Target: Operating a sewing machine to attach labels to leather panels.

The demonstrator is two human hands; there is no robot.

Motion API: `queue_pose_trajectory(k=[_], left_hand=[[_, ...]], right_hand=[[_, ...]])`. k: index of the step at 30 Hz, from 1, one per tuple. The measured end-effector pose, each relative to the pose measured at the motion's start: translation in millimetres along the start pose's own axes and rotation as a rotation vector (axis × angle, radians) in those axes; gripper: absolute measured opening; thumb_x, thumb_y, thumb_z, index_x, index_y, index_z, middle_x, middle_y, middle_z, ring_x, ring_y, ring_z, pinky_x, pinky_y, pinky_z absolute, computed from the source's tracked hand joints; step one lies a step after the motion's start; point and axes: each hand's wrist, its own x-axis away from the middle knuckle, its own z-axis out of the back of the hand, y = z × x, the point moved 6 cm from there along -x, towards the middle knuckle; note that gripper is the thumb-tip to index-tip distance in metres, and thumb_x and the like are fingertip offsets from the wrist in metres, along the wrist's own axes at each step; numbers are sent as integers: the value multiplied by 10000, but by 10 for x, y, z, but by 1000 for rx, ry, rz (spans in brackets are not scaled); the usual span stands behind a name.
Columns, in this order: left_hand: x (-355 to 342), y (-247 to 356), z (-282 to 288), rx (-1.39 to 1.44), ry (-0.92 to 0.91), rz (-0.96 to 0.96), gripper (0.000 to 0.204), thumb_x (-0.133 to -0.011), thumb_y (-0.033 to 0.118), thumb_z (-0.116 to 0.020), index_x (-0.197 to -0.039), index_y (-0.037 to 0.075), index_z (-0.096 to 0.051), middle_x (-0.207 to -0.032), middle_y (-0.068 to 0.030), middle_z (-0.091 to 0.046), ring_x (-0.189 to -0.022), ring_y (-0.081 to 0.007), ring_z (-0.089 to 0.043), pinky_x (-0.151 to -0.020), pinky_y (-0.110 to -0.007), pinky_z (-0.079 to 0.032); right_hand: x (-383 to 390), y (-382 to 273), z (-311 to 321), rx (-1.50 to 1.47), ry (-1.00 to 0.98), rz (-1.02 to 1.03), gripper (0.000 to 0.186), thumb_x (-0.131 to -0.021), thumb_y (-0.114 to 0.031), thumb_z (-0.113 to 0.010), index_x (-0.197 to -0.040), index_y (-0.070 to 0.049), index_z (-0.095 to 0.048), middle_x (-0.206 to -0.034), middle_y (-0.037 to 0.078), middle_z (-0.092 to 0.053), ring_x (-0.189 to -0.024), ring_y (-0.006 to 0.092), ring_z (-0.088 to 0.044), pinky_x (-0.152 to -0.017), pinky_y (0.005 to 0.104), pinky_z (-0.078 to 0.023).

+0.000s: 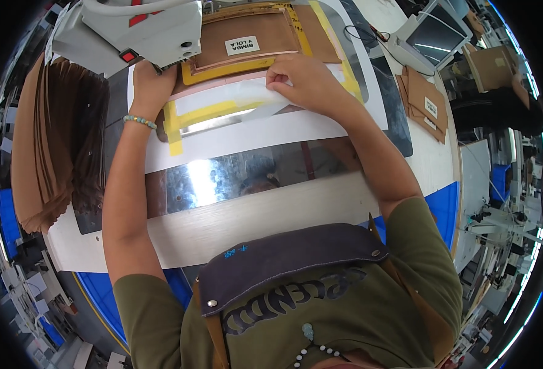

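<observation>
My left hand (pixel 154 85), with a beaded bracelet at the wrist, is closed beside the left corner of a yellow-edged frame (pixel 242 72). Its fingertips are partly hidden below a white machine head. Inside the frame lies a brown leather-like panel (pixel 222 56) with a white printed label (pixel 242 45). At the frame's near edge, my right hand (pixel 302 80) has its fingers curled together; what they pinch, if anything, is hidden. A thin translucent sheet (pixel 256 101) lies just below them. Yellow tape (pixel 216 113) edges the white sheet (pixel 320 126) underneath.
The white machine head (pixel 142 34) overhangs the left hand. A thick stack of brown pieces (pixel 44 147) stands at the left. Labelled brown pieces (pixel 424 104) and a monitor (pixel 434 34) are at the right. A shiny metal plate (pixel 247 172) lies nearest me. Another person (pixel 499 111) is at far right.
</observation>
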Motion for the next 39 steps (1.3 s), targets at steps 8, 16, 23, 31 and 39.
queue_pose_trajectory(k=[8, 16, 23, 31, 39], left_hand=[[368, 248, 615, -913, -321, -280, 226, -972, 156, -661, -795, 20, -701, -811, -155, -741, -778, -365, -751, -694, -461, -585], [1333, -564, 2491, -523, -672, 477, 199, -992, 176, -705, -982, -22, -699, -811, -151, -708, -712, -230, -711, -678, -389, -537], [1736, -1078, 2396, -797, -120, 448, 649, -989, 432, -739, -1398, -61, -635, -1341, -312, -688, -1274, -429, -664, -1062, -480, -531], [2229, -516, 2453, -592, 292, 584, 453, -986, 305, -765, -1335, 26, -691, -1196, -226, -749, -1121, -431, -710, -943, -488, -568], [3806, 339, 4103, -1033, 528, 673, 310, -1047, 216, -689, -1298, 38, -723, -1231, -196, -763, -1130, -401, -731, -944, -439, -571]], right_hand=[[3, -87, -2, -71, 56, 59, 199, -929, -188, -800, -956, -6, -723, -966, 115, -718, -935, 266, -719, -837, 370, -562], [-80, -173, -8, -169, -14, 172, 148, -976, -155, -740, -961, -13, -700, -977, 76, -712, -933, 223, -684, -852, 359, -542], [-48, -118, 18, -806, 43, -28, 128, -1084, -171, -648, -1049, -59, -597, -871, 7, -641, -844, 90, -589, -796, 255, -469], [-121, -114, -44, -698, 34, -55, 102, -1016, -84, -734, -1093, -34, -690, -1066, 4, -649, -965, 81, -587, -834, 228, -455], [-26, -75, -103, -579, -9, -36, 115, -1022, -73, -733, -1119, -10, -735, -1088, -32, -644, -946, 60, -542, -815, 216, -405]])
